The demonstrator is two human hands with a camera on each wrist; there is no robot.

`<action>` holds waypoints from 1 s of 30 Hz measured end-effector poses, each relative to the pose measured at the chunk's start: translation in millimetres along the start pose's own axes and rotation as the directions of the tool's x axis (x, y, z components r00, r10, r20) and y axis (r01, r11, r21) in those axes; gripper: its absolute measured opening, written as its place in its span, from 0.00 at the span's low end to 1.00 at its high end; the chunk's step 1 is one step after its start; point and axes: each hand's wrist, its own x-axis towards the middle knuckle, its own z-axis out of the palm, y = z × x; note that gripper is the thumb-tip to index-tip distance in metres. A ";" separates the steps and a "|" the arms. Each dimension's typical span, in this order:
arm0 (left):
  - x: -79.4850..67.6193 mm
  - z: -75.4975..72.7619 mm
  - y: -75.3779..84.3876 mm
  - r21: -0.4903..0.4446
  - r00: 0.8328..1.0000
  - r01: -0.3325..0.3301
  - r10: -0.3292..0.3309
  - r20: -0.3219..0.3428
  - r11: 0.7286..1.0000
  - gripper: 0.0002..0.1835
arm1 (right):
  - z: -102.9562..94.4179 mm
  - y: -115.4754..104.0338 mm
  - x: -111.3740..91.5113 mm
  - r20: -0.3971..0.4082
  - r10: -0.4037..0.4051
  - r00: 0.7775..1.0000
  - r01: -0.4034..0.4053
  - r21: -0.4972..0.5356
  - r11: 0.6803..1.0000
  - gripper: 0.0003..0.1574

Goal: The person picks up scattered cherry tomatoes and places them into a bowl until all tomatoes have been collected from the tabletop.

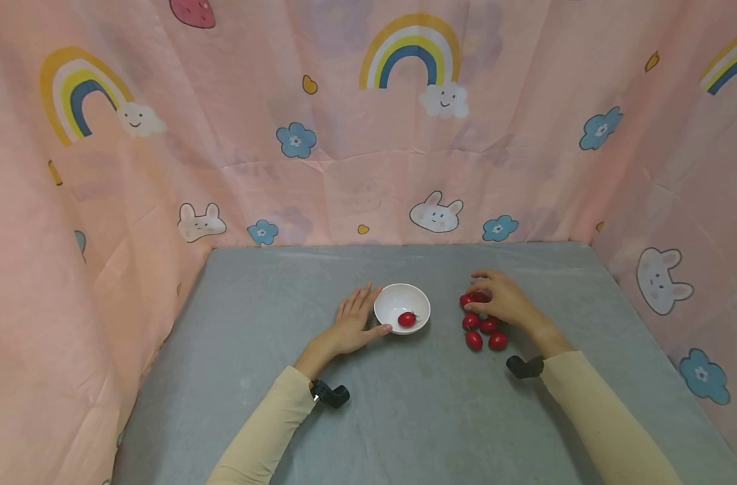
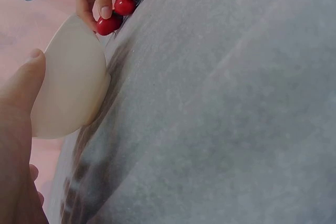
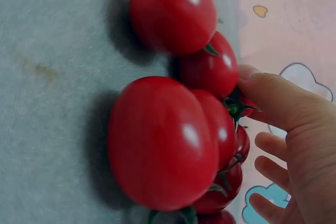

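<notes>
A white bowl [image 1: 405, 294] stands on the grey tabletop, with one red cherry tomato [image 1: 407, 319] inside. My left hand [image 1: 351, 325] lies along the bowl's left side, fingers straight, its thumb [image 2: 27, 80] touching the bowl wall. To the right of the bowl is a cluster of several loose cherry tomatoes [image 1: 490, 326], some with green stems. At the cluster's far left edge, my right hand [image 1: 503, 299] pinches a cherry tomato [image 2: 109, 24] between thumb and index finger. Its other fingers are spread loosely. Part of the cluster is hidden under this hand in the head view.
A pink printed curtain [image 1: 356, 188] hangs behind the table and at both sides. Dark wrist cameras [image 1: 331, 394] are strapped on both forearms. The grey tabletop [image 1: 417, 417] extends in front of the bowl and the tomatoes.
</notes>
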 end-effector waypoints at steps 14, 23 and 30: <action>-0.2 -0.9 -0.4 -0.001 1.000 -0.011 0.011 -0.004 1.000 0.47 | -11.5 -24.1 7.3 -0.001 -0.020 1.000 0.020 -0.021 1.000 0.20; -0.3 -2.3 0.3 -0.013 1.000 -0.012 0.012 -0.001 1.000 0.47 | -14.7 -44.6 17.6 -0.029 -0.107 0.994 0.105 -0.059 0.993 0.20; -1.1 -2.8 0.8 -0.011 1.000 -0.013 0.013 0.005 1.000 0.47 | -15.1 -60.1 24.6 -0.030 -0.143 0.989 0.141 -0.057 0.988 0.19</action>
